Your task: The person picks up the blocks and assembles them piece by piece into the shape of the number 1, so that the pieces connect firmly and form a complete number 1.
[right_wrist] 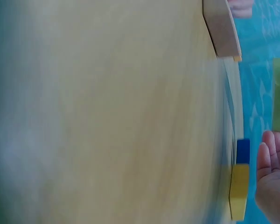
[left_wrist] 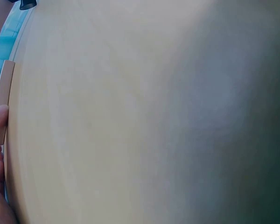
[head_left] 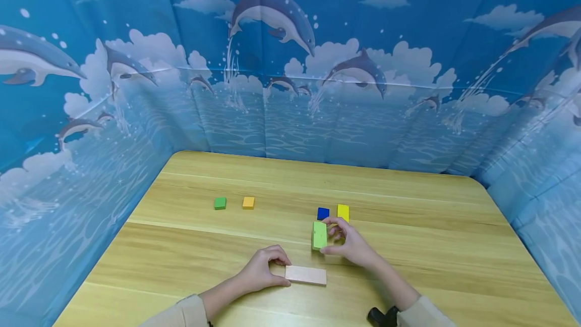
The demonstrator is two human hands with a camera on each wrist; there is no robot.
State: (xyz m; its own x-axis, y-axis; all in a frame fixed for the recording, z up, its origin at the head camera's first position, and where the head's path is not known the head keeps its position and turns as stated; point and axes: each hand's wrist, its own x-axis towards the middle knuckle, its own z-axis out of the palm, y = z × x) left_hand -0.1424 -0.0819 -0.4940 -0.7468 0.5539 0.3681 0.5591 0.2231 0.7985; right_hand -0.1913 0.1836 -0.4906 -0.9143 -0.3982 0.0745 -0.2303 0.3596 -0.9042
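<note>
My left hand [head_left: 260, 270] pinches the left end of a pale wooden block [head_left: 306, 275], long and flat, thumb on the near side and fingers on the far side. In the left wrist view the thumb lies against this wooden block [left_wrist: 3, 86]. A light green block [head_left: 320, 236] is gripped at its ends by my right hand [head_left: 354, 247], beyond the wooden one. The right wrist view has the green block [right_wrist: 279, 105] raised above the table. Just behind it are a small blue block [head_left: 323, 213] and a yellow block [head_left: 343, 212], partly covered by the hand.
Farther left on the wooden table [head_left: 181, 256] lie a small green block [head_left: 220, 203] and an orange block [head_left: 248, 203]. A black object [head_left: 383, 316] sits by the right sleeve at the near edge. A blue dolphin-print curtain [head_left: 290, 125] surrounds the table's back and sides.
</note>
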